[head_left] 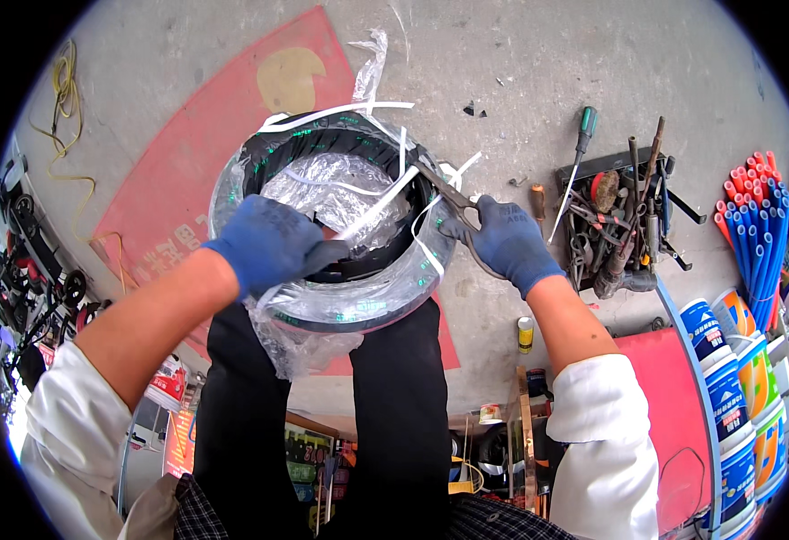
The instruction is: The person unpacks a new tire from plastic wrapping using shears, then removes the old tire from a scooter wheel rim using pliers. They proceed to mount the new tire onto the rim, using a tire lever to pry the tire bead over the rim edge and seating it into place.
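- White strap [383,205], held taut-looking and slanting over a black ring [349,309] wrapped in clear film; twelve o'clock is the picture's upper edge. Its long axis runs from the left fingers toward half past one, ending near the ring's two o'clock.
- Governing relation: strap and shears [453,197] meet at nearly a right angle. The tool points from the right hand [508,238] toward half past ten, its tip at or just beside the strap's far end; contact cannot be told from this single view.
- Nearer hand: the left hand [273,239] has the strap's near end; the right reaches the far end by the tool alone.
- Left-hand pose: over the ring's eight o'clock, back of the glove upward, fingers curled and apparently pinching the strap. The forearm enters from between seven and eight o'clock.
- Right-hand pose: outside the ring, just past its three o'clock, fingers wrapped about the tool's handles. The forearm enters from five o'clock; the spread of the blades is too small to judge.
- Surroundings: loose film [300,346] hangs at the ring's seven o'clock, overlapping the black trousers [248,387]; a tool tray [603,164] lies at three o'clock from the right hand.
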Demonstrator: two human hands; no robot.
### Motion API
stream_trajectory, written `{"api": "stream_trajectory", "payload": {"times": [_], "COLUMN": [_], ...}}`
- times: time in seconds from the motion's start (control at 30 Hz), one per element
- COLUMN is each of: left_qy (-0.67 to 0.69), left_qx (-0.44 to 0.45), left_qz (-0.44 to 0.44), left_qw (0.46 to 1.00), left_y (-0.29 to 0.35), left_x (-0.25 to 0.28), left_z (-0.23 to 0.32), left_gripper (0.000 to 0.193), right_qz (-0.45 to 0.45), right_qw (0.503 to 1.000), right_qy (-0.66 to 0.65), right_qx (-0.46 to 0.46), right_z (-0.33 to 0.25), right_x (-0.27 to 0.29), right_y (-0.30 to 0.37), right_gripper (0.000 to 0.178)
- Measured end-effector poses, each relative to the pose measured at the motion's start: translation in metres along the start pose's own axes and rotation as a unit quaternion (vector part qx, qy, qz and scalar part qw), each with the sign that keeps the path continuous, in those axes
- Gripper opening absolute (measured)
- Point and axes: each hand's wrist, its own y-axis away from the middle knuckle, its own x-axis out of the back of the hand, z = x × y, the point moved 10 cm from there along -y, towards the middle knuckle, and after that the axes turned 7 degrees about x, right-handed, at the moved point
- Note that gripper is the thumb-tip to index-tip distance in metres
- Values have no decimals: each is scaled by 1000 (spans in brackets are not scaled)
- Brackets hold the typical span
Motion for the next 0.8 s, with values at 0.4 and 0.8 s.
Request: {"api": "stream_trajectory", "payload": {"times": [0.4,0.8], "left_qy": [67,65], "left_qx": [101,-15], "left_qz": [-96,-48], "left_qw": [988,997], "left_y": [-32,0], "left_x": [-26,-8], "left_z": [100,31], "left_gripper": [23,41], "right_qz": [22,-9], "right_qw": [998,987], "right_qy": [-6,2], "right_qx": [-52,-162], "right_z": [5,-12], "right_x": [10,37], "right_y": [20,80], "right_gripper": [62,71]}}
